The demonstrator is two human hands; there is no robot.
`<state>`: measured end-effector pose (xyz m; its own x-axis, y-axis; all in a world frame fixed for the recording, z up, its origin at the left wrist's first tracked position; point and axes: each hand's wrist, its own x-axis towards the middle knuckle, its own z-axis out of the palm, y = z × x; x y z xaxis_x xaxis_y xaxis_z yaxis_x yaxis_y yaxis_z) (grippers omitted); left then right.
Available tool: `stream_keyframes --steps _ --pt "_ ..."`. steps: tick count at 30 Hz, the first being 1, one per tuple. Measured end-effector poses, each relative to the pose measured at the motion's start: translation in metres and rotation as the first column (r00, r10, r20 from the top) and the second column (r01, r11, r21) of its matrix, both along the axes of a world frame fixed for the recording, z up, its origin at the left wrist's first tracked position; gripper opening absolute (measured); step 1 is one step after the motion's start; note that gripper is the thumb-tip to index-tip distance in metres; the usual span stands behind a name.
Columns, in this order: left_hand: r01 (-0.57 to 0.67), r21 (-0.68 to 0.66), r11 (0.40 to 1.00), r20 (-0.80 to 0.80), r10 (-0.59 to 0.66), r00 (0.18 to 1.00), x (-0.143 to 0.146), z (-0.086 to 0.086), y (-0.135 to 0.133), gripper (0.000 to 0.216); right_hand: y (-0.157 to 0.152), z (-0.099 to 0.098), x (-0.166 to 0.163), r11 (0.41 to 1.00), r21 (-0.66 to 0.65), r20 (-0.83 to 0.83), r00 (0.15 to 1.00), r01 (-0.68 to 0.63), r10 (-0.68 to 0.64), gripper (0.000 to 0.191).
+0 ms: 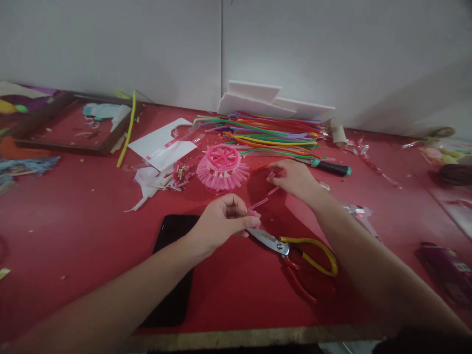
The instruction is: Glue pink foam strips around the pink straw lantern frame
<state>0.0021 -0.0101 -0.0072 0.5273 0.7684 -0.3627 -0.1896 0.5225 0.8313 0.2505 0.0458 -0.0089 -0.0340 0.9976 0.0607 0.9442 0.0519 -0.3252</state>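
Observation:
My left hand (224, 219) is closed in a pinch on a small pink piece (253, 215), just above the blades of a pair of scissors (282, 247) with one yellow and one red handle. A thin pink stick (258, 203) lies beyond the fingertips; whether they touch it I cannot tell. Farther right, my right hand (291, 178) has its fingers closed around a small pink strip (271, 175). Another short pink stick (273, 191) is just below those fingers. Behind both hands stands a round pink pleated ornament (223, 168) with a spoked top.
A black phone-like slab (173, 290) lies under my left forearm. Colourful pipe cleaners (273, 132) are heaped at the back, near a black-handled tool (331, 167). Pink and pale scraps (179, 174) lie left of the ornament. A dark frame (62, 147) lies at far left.

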Motion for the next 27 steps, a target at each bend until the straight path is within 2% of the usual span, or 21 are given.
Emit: stream_keyframes --steps 7,12,16,18,19,23,27 --pt "-0.012 -0.025 1.0 -0.004 0.012 1.0 0.001 0.002 -0.001 0.045 0.004 -0.002 -0.002 0.998 0.028 -0.017 0.998 -0.057 0.057 0.024" --pt "-0.028 -0.05 0.998 0.011 0.029 1.0 0.001 0.004 0.0 0.047 0.001 0.005 -0.006 0.984 0.114 -0.086 0.986 -0.134 0.144 0.027" --pt "-0.036 -0.107 0.994 0.067 0.043 0.997 0.002 0.006 0.002 0.049 -0.033 0.023 -0.02 0.955 0.22 -0.216 0.944 -0.201 0.248 0.028" --pt "-0.035 -0.129 0.991 0.08 0.046 0.996 0.002 0.006 0.002 0.051 -0.057 0.031 -0.029 0.931 0.279 -0.415 0.845 -0.236 0.338 0.029" --pt "-0.036 -0.134 0.99 0.08 0.047 0.996 0.002 0.007 0.002 0.052 -0.068 0.033 -0.033 0.923 0.296 -0.46 0.81 -0.246 0.363 0.027" --pt "-0.045 -0.145 0.988 0.078 0.056 0.995 0.001 0.009 0.002 0.055 -0.097 0.032 -0.043 0.9 0.353 -0.499 0.763 -0.255 0.411 0.024" --pt "-0.004 -0.153 0.988 0.101 0.019 0.995 0.0 0.01 0.002 0.057 -0.103 0.024 -0.047 0.871 0.409 -0.499 0.732 -0.273 0.464 0.027"
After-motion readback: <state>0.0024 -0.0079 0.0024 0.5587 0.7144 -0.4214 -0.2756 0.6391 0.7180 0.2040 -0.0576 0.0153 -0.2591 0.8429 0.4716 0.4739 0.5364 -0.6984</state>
